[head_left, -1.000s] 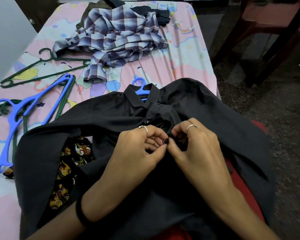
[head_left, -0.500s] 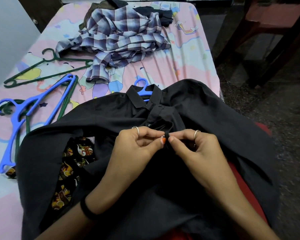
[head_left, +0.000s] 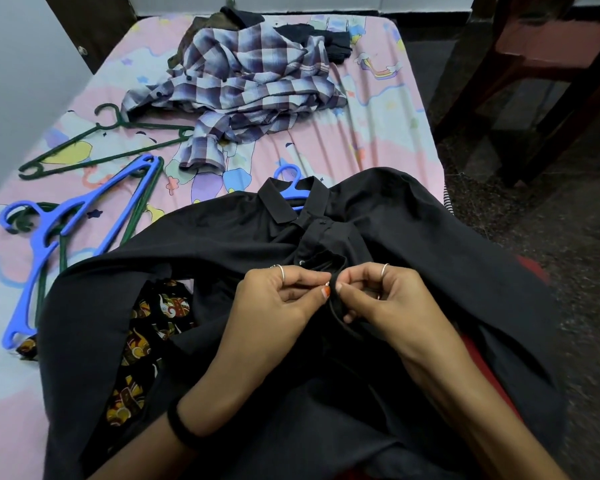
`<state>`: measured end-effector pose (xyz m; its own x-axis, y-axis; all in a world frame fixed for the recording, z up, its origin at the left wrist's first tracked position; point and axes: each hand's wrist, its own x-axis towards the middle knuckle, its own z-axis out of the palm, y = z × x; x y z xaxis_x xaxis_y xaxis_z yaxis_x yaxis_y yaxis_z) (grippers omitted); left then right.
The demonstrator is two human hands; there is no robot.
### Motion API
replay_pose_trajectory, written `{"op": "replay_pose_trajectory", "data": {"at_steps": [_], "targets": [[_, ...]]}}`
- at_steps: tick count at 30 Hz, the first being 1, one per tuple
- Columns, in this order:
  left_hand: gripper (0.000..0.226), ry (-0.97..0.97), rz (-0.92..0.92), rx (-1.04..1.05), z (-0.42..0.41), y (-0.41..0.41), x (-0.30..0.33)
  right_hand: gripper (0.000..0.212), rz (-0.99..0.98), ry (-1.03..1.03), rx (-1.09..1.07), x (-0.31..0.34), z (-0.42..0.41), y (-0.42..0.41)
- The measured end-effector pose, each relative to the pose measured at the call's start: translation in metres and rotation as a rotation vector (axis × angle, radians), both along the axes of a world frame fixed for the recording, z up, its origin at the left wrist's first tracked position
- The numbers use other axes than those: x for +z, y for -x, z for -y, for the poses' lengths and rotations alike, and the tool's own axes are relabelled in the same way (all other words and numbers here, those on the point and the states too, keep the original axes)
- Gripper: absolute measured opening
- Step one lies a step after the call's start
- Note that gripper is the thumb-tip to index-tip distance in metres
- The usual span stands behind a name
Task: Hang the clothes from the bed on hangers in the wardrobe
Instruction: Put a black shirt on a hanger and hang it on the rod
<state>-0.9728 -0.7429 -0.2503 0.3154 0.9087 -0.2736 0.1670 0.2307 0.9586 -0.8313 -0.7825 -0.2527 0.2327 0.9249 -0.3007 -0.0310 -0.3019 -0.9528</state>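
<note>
Pink cartoon bedsheet (head_left: 378,140), dark speckled floor (head_left: 551,237), wooden chair (head_left: 548,64)

Likely a home bedroom: bed (head_left: 378,140), strewn clothes (head_left: 250,88).

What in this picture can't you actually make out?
- Head view: most of the blue hanger inside the black shirt; only its hook shows above the collar.
- The button between the left hand and right hand: too small, covered by fingertips.
- The patterned garment: mostly under the black shirt.
- The dark clothes behind the checked shirt: partly buried.
- The wardrobe: not in view.
</note>
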Motion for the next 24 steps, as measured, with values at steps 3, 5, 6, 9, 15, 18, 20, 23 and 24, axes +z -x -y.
{"op": "replay_pose_trajectory", "data": {"at_steps": [3,5,6,9,15,18,20,23,24], "targets": [[0.015,-0.030,-0.027,0.006,-0.002,-0.002,-0.003,0.016,0.067,-0.010,0.002,-0.004,-0.003,0.001],[0.011,-0.042,-0.006,0.008,-0.003,-0.004,-0.003,0.012,0.147,-0.019,-0.004,-0.006,-0.003,0.001],[0.009,-0.050,0.008,0.010,-0.003,-0.006,-0.002,0.009,0.199,-0.032,-0.016,-0.007,-0.002,0.002],[0.006,-0.093,0.037,0.064,-0.006,-0.010,-0.004,0.007,0.374,-0.141,-0.098,-0.008,0.001,0.011],[0.007,-0.052,0.157,0.216,-0.005,-0.019,-0.015,0.010,0.610,-0.412,-0.214,-0.023,0.001,0.024],[0.013,-0.042,0.192,0.286,-0.003,-0.024,-0.019,0.010,0.623,-0.466,-0.221,-0.025,0.000,0.026],[0.018,-0.052,0.197,0.307,-0.003,-0.026,-0.021,0.010,0.519,-0.435,-0.235,-0.024,-0.001,0.025],[0.023,-0.078,0.192,0.303,-0.004,-0.027,-0.020,0.011,0.159,-0.262,-0.237,-0.019,-0.005,0.020],[0.023,-0.088,0.189,0.296,-0.005,-0.027,-0.020,0.011,0.028,-0.210,-0.223,-0.017,-0.007,0.017]]}}
